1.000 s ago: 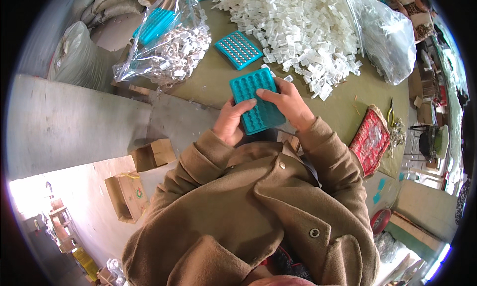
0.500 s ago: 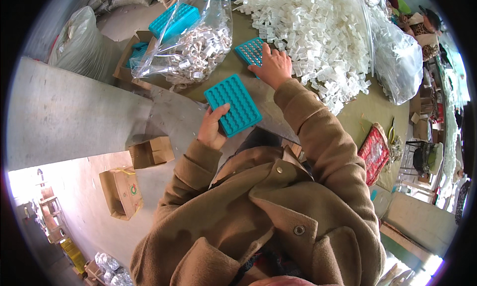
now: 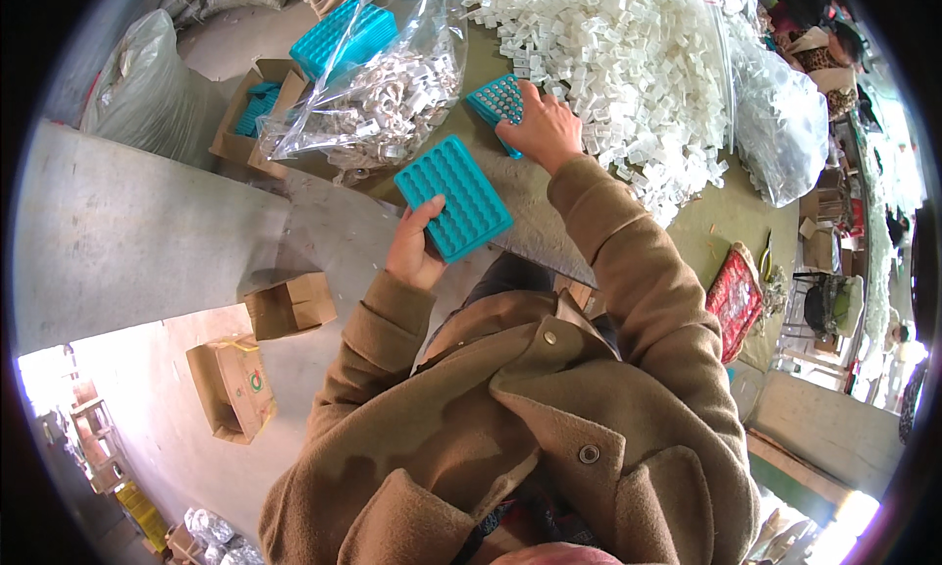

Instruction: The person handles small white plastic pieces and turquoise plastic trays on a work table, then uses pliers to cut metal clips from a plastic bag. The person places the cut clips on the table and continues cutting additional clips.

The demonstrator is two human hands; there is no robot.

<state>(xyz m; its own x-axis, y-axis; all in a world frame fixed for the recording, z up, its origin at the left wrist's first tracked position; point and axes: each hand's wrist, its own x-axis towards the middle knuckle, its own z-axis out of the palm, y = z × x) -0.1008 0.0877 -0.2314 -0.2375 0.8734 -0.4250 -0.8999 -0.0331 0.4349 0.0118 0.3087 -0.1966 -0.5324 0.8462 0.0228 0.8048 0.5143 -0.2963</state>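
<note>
My left hand (image 3: 416, 246) grips the lower left side of a teal tray (image 3: 457, 197) with wavy rows of hollows, its thumb lying on top. No loose pieces show in those hollows. Farther off, my right hand (image 3: 549, 131) holds the right side of a second teal tray (image 3: 498, 102), which has small round shiny pieces in rows of holes. Its fingers and thumb cover part of that tray. Just right of this hand spreads a big heap of clear plastic pieces (image 3: 628, 65) on the table (image 3: 702, 236).
Left of the trays sits a clear bag of whitish pieces (image 3: 392, 104), beside stacked teal trays (image 3: 343, 37) and a cardboard box (image 3: 235, 143). A red pad (image 3: 734, 300) and pliers (image 3: 765, 256) lie at the right. Cartons (image 3: 289, 305) stand on the floor at left.
The tray in my left hand has shifted slightly up and left. My right hand stays at the second tray, now with its fingers more around the tray's side.
</note>
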